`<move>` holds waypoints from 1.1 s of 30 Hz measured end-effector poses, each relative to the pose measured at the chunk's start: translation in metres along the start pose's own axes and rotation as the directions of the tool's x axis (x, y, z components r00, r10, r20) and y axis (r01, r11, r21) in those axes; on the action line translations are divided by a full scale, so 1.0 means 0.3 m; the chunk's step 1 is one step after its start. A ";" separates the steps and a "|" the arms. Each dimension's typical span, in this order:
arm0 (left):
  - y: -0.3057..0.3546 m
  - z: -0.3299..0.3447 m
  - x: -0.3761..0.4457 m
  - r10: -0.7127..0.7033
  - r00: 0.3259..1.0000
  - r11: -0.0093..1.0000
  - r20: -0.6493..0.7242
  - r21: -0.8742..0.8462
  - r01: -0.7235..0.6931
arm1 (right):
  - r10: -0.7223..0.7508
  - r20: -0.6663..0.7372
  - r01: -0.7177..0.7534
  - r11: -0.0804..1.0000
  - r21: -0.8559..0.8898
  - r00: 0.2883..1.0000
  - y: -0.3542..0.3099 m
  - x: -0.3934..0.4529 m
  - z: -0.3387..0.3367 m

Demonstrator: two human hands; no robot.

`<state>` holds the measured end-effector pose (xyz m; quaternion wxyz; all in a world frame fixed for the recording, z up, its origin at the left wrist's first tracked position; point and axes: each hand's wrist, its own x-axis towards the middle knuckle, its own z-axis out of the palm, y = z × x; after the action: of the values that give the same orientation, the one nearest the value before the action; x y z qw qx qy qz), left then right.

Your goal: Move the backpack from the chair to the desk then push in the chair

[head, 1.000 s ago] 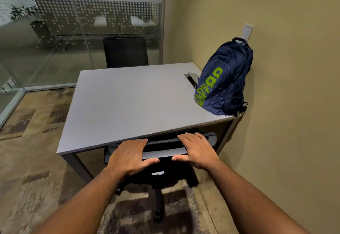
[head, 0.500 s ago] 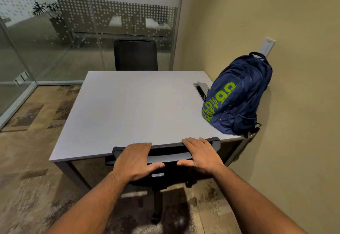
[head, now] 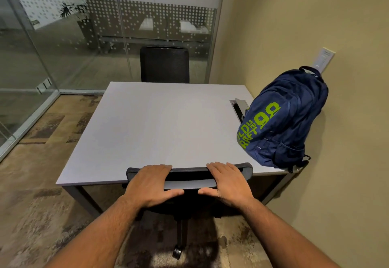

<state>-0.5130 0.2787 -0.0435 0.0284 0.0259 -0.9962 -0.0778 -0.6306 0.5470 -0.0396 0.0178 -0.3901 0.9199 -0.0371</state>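
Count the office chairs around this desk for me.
2. One chair sits at the near edge of the desk under the left hand and right hand; a second chair stands at the far edge. None seems hidden.

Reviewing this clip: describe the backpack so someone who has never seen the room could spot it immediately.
Start at the grey desk in the corner by the beige wall. On the desk's right edge, leaning against that wall below a white wall plate, stands the backpack. It is navy blue with bright green lettering, the only bag in view.
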 end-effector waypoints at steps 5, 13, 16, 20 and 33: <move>0.005 -0.019 0.002 -0.029 0.999 1.000 0.016 -0.006 0.029 | -0.020 -0.087 0.022 0.999 0.024 0.996 0.001 0.006 0.025; 0.017 -0.037 -0.001 -0.081 0.994 0.997 0.079 -0.006 0.082 | -0.041 -0.048 0.042 0.999 0.017 0.998 0.010 0.013 0.020; 0.024 -0.043 -0.007 -0.093 0.991 0.996 0.101 -0.006 0.094 | -0.039 0.006 0.039 0.999 0.020 0.999 0.007 0.005 0.003; 0.021 -0.052 0.001 -0.092 0.985 0.995 0.149 -0.024 0.097 | -0.043 0.039 0.042 0.998 0.036 0.998 0.011 0.007 -0.010; 0.009 -0.151 0.171 -0.104 0.995 0.990 0.002 -0.090 0.104 | 0.047 -0.025 -0.044 0.992 0.117 0.999 0.002 0.191 -0.119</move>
<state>-0.5617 0.2716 0.0043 0.0270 0.0767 -0.9889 -0.1241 -0.6730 0.5081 -0.0043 0.0284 -0.3669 0.9249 -0.0957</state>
